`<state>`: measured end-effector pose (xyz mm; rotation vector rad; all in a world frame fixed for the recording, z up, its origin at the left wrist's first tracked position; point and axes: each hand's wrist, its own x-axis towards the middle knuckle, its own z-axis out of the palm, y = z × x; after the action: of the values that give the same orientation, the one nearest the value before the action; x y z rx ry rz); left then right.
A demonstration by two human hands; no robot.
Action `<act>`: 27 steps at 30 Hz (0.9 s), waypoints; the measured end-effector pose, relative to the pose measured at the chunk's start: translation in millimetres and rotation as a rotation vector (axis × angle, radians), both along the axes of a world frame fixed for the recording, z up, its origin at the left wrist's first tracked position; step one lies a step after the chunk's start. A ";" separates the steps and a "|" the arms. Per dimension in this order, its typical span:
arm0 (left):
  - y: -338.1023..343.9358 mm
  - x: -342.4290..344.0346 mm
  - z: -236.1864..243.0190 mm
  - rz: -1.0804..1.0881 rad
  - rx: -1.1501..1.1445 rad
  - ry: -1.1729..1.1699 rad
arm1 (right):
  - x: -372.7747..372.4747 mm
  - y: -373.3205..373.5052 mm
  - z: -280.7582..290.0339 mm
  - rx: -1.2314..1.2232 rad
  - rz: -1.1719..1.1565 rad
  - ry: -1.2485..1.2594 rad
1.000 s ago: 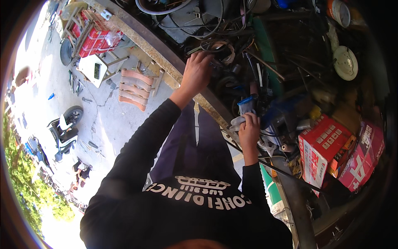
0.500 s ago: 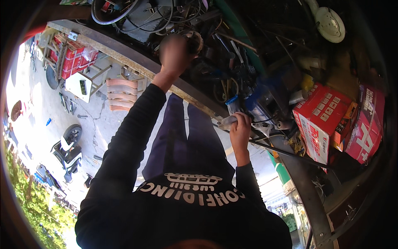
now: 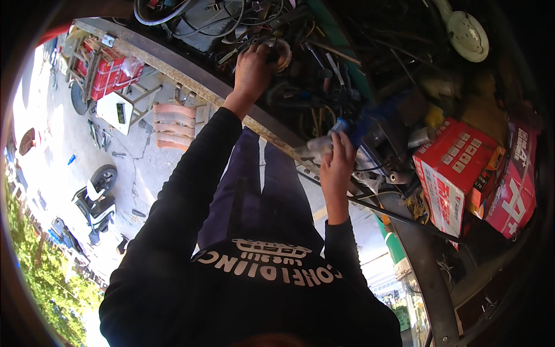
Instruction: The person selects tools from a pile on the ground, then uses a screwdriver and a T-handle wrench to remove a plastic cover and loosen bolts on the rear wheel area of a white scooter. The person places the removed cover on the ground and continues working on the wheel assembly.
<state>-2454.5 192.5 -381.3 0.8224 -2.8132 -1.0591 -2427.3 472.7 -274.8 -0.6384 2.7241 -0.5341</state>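
Observation:
My left hand reaches into a cluttered dark workbench tray, its fingers curled over something dark beside a brownish round ring. What lies under those fingers is hidden. Over the bench's near edge, my right hand is closed on a crumpled greyish rag or bag, whose material is hard to tell. A clear item with a blue top is right at its fingertips; whether they touch it I cannot tell. Tools and cables lie jumbled around both hands.
A rusty metal edge runs along the bench front. Red cartons stand at the right, near a pale round metal part. On the floor at left are a striped chair, a wheel and loose tools.
My right hand has moved up and farther over the bench with the greyish rag or bag, close to the blue-topped item. My left hand stays by the ring, and the view has shifted slightly.

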 end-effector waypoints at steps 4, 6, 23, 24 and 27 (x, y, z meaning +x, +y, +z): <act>2.5 17.6 1.2 0.050 0.008 0.142 | -48.5 -77.8 -36.7 -0.256 -0.054 -0.134; 11.4 26.1 11.3 0.094 0.019 0.253 | -73.4 -108.4 -68.8 -0.212 -0.068 -0.022; 59.1 101.2 56.5 0.278 0.743 0.178 | -65.7 -128.5 -48.4 -0.434 -0.221 -0.411; 62.7 97.0 57.6 0.277 0.809 0.234 | -60.8 -121.8 -47.3 -0.430 -0.221 -0.405; 68.4 85.9 65.6 0.219 1.024 0.342 | -51.5 -114.1 -23.4 -0.466 -0.164 -0.523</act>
<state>-2368.6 260.9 -315.8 0.8141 -1.7333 -2.3257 -2478.8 358.6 -298.3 -0.3092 2.1718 -1.2070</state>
